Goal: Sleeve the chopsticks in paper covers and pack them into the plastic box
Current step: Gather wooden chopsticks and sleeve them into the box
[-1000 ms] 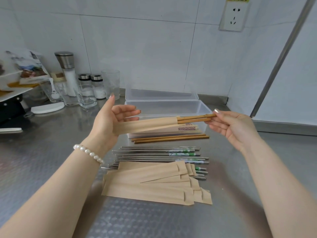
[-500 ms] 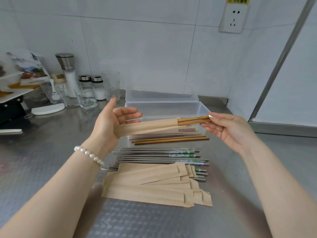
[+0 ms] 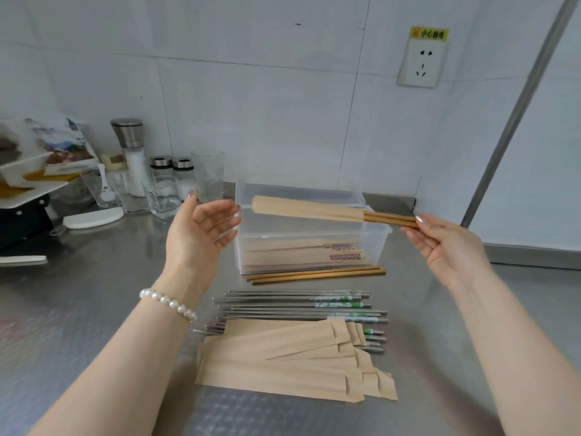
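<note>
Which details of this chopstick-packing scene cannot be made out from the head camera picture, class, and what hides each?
- Tips of the brown wooden chopsticks: covered by the tan paper sleeve, head view.
- Count of sleeved pairs in the clear plastic box: hazy wall, overlapping.
- Count of steel chopsticks: loose tan paper covers overlap them.
- Right hand grip: fingertips hide the chopstick ends.
- Yellow wall-socket label: too small.

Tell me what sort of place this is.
Probably a kitchen prep area, perhaps commercial: a stainless steel counter, white tiled wall, and salt grinder with shakers at the back.
</note>
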`<state>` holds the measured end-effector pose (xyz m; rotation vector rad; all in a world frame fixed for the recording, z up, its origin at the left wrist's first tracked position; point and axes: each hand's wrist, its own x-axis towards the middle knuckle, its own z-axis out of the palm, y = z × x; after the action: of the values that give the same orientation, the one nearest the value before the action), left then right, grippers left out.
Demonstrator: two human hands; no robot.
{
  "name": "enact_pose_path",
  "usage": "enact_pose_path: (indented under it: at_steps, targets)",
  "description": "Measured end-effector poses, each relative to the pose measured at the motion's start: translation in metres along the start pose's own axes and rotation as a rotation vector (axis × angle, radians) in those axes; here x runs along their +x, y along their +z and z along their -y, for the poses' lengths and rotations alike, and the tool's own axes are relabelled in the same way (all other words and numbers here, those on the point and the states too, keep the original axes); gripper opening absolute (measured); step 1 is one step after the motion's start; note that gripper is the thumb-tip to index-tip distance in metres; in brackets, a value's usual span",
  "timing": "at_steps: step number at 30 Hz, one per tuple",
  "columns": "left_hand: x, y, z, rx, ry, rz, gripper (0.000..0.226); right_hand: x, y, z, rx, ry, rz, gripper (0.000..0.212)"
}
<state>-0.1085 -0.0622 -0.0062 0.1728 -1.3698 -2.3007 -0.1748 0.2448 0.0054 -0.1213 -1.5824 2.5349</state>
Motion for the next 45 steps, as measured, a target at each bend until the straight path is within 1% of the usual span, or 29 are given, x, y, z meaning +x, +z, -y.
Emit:
enact_pose_path:
  at_steps: [3,6,8,12,15,16,17,19,20,22,25,28,32,34,36,38,39,40,42,43,45]
  targets:
    - [0.004,-0.003,0.003,0.021,0.022,-0.067,0.044,0.015,0.003,0.008,-0.043,-0.011,-0.061,0.005]
    - [0.007,-0.005,0.004,0.011,0.018,-0.084,0.043,0.03,0.023,0.008,-0.182,0.01,-0.041,0.004]
    - [0.008,-0.007,0.005,0.017,0.02,-0.084,0.043,0.035,0.044,0.006,-0.263,0.032,-0.033,0.006]
    - [0.008,-0.006,0.006,0.036,-0.003,-0.039,0.043,0.04,0.08,-0.002,-0.386,0.1,-0.039,0.017]
    - [0.006,-0.005,0.005,0.049,-0.005,-0.019,0.042,0.054,0.091,-0.01,-0.502,0.17,-0.123,0.01]
    - [0.005,-0.004,0.006,0.046,-0.005,-0.02,0.041,0.059,0.091,-0.014,-0.581,0.146,-0.147,0.007]
    - [0.005,-0.004,0.005,0.04,-0.006,-0.021,0.041,0.062,0.091,-0.016,-0.724,0.09,-0.153,0.003]
    - [0.006,-0.004,0.005,0.034,-0.014,-0.022,0.04,0.06,0.092,-0.022,-1.044,-0.039,-0.134,0.011]
    - [0.006,-0.003,0.004,0.036,-0.018,-0.02,0.04,0.058,0.094,-0.026,-1.14,-0.084,-0.118,0.012]
    - [0.005,-0.002,0.004,0.035,-0.023,-0.02,0.04,0.055,0.097,-0.031,-1.27,-0.13,-0.067,0.016]
    - [0.004,-0.003,0.004,0.032,-0.019,-0.024,0.039,0.058,0.102,-0.032,-1.456,-0.173,-0.066,0.013]
    - [0.003,-0.003,0.004,0.023,-0.019,-0.023,0.039,0.063,0.1,-0.03,-1.537,-0.121,-0.043,0.011]
    - [0.005,-0.002,0.005,0.032,-0.02,-0.029,0.035,0.066,0.097,-0.025,-1.608,-0.141,-0.018,0.015]
    - [0.003,-0.001,0.006,0.064,0.041,-0.059,0.03,0.067,0.097,-0.019,-1.597,-0.151,-0.005,0.012]
    - [-0.001,0.001,0.006,0.147,0.181,-0.078,0.021,0.064,0.095,-0.012,-1.55,-0.176,0.009,0.015]
    - [-0.007,0.003,0.008,0.279,0.318,-0.016,0.014,0.058,0.092,-0.003,-1.462,-0.241,0.028,0.027]
    - [-0.011,0.004,0.009,0.349,0.35,0.054,0.014,0.053,0.089,0.001,-1.411,-0.282,0.042,0.031]
    - [-0.013,0.006,0.012,0.415,0.351,0.14,0.013,0.048,0.087,0.004,-1.352,-0.322,0.053,0.03]
    - [-0.019,0.01,0.018,0.553,0.298,0.331,0.009,0.037,0.08,0.008,-1.248,-0.402,0.033,0.028]
    - [-0.022,0.012,0.022,0.643,0.272,0.426,0.007,0.031,0.076,0.008,-1.219,-0.438,0.025,0.028]
    - [-0.028,0.015,0.032,0.84,0.246,0.579,0.011,0.022,0.07,0.004,-1.2,-0.495,0.042,0.026]
